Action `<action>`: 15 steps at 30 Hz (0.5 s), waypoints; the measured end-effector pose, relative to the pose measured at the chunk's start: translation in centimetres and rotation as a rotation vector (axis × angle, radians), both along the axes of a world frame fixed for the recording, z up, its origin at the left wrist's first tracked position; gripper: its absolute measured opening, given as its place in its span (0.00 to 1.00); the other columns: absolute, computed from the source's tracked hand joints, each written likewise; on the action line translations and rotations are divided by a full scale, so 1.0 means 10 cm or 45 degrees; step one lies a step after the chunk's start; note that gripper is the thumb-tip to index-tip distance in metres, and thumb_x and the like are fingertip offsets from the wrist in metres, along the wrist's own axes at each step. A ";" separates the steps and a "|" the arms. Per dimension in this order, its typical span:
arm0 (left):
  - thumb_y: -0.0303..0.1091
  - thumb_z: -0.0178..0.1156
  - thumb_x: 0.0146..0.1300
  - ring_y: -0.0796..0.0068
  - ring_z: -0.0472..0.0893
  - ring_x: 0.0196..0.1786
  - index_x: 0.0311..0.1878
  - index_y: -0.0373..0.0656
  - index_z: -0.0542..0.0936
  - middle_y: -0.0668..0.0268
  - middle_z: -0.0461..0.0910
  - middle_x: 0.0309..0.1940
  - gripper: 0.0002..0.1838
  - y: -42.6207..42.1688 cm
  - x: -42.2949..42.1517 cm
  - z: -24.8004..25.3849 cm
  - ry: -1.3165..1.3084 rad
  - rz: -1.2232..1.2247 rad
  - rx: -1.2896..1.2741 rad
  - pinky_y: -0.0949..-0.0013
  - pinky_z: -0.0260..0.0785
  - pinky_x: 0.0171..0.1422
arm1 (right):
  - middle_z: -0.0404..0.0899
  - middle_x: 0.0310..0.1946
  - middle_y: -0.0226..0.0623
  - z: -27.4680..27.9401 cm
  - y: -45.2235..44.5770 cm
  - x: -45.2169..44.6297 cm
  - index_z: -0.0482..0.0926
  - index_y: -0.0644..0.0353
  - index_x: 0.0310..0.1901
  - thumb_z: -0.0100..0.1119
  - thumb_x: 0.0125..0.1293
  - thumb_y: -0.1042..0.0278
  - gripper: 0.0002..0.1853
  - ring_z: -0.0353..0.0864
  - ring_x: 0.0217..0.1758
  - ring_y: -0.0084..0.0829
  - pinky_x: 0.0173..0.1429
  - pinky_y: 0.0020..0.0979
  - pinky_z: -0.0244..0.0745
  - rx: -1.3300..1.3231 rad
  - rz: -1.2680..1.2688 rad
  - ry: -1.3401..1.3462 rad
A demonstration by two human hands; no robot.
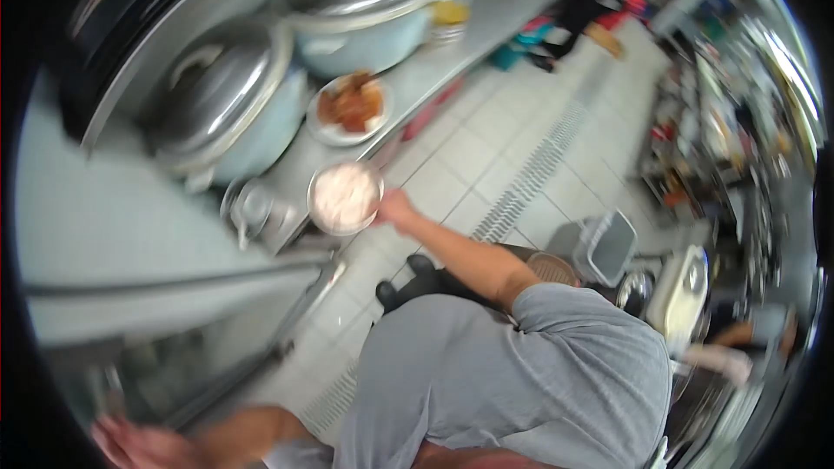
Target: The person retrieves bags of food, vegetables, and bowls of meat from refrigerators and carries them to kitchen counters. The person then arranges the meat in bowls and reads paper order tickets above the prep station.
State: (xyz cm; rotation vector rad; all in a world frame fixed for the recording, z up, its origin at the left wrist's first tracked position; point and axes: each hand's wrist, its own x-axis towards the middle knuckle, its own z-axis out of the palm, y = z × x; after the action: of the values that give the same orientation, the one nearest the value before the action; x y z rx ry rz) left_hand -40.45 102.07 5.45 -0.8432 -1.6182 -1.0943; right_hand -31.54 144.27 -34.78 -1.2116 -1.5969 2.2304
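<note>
My right hand (395, 210) grips the rim of a round bowl (346, 198) filled with a pale, whitish food whose kind I cannot make out. The bowl is held just off the corner of a steel counter. Down at the lower left, my left hand (148, 445) is blurred, with its fingers curled by a thin shiny object (111, 391) that is too smeared to name. Close behind the bowl, a plate (326, 132) of reddish-brown food stands on the counter (291, 175).
Two large lidded pots (221, 91) stand along the counter, beside a small metal container (252, 206). A floor drain grate (534, 169) crosses the tiles. A grey bin (611, 247) is on the right. Another person (584, 9) is at the far end, and another person's arm (734, 334) shows at right.
</note>
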 end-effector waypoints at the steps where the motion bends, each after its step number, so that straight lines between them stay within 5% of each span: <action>1: 0.38 0.58 0.71 0.57 0.82 0.51 0.60 0.29 0.74 0.49 0.80 0.52 0.23 0.11 0.08 -0.24 -0.257 -0.650 0.127 0.59 0.77 0.57 | 0.84 0.28 0.43 0.06 0.04 0.30 0.82 0.74 0.34 0.65 0.53 0.76 0.09 0.84 0.25 0.34 0.28 0.35 0.83 0.027 -0.031 -0.047; 2: 0.44 0.65 0.67 0.52 0.80 0.50 0.60 0.34 0.76 0.49 0.78 0.55 0.26 0.56 0.36 -0.34 -0.514 -1.293 0.217 0.52 0.75 0.58 | 0.84 0.27 0.43 0.29 0.03 0.56 0.82 0.74 0.34 0.64 0.53 0.76 0.09 0.84 0.25 0.33 0.28 0.34 0.83 0.040 -0.051 -0.099; 4: 0.24 0.56 0.66 0.73 0.79 0.42 0.65 0.31 0.70 0.57 0.81 0.43 0.24 0.93 0.32 -1.12 -1.165 -1.011 -0.147 0.72 0.74 0.48 | 0.83 0.25 0.40 0.34 0.04 1.06 0.83 0.72 0.33 0.61 0.55 0.75 0.08 0.81 0.20 0.28 0.25 0.32 0.79 0.087 -0.161 -0.036; 6: 0.21 0.62 0.59 0.72 0.77 0.46 0.65 0.40 0.74 0.63 0.80 0.41 0.29 2.06 0.51 -1.56 -1.245 -0.975 -0.694 0.67 0.71 0.54 | 0.82 0.24 0.39 0.45 0.10 1.52 0.83 0.73 0.33 0.61 0.54 0.76 0.08 0.81 0.20 0.28 0.24 0.31 0.79 0.228 -0.224 -0.112; 7: 0.29 0.70 0.51 0.59 0.77 0.54 0.63 0.42 0.76 0.59 0.81 0.50 0.32 2.51 0.59 -1.93 -0.833 -0.962 -0.986 0.59 0.67 0.61 | 0.81 0.23 0.39 0.54 0.16 1.75 0.83 0.73 0.32 0.61 0.54 0.76 0.08 0.81 0.19 0.28 0.24 0.30 0.79 0.298 -0.252 -0.146; 8: 0.34 0.73 0.49 0.54 0.76 0.52 0.61 0.44 0.77 0.60 0.81 0.49 0.32 2.97 0.73 -2.12 -0.522 -0.972 -1.186 0.52 0.62 0.60 | 0.81 0.23 0.39 0.63 0.19 1.95 0.83 0.73 0.33 0.60 0.53 0.77 0.08 0.81 0.20 0.28 0.24 0.30 0.79 0.293 -0.334 -0.147; 15: 0.45 0.75 0.46 0.57 0.75 0.50 0.59 0.37 0.76 0.56 0.83 0.42 0.37 4.70 1.90 -2.44 0.021 -1.114 -1.771 0.53 0.59 0.53 | 0.81 0.23 0.38 0.80 0.67 2.91 0.83 0.73 0.33 0.61 0.52 0.77 0.09 0.81 0.21 0.26 0.25 0.28 0.79 0.306 -0.810 -0.120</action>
State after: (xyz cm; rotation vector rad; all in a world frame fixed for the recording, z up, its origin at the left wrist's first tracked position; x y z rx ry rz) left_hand -21.44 149.04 -18.94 -2.6025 -1.9301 -0.2633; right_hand -2.41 150.93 -26.76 -1.5000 -1.2219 1.5629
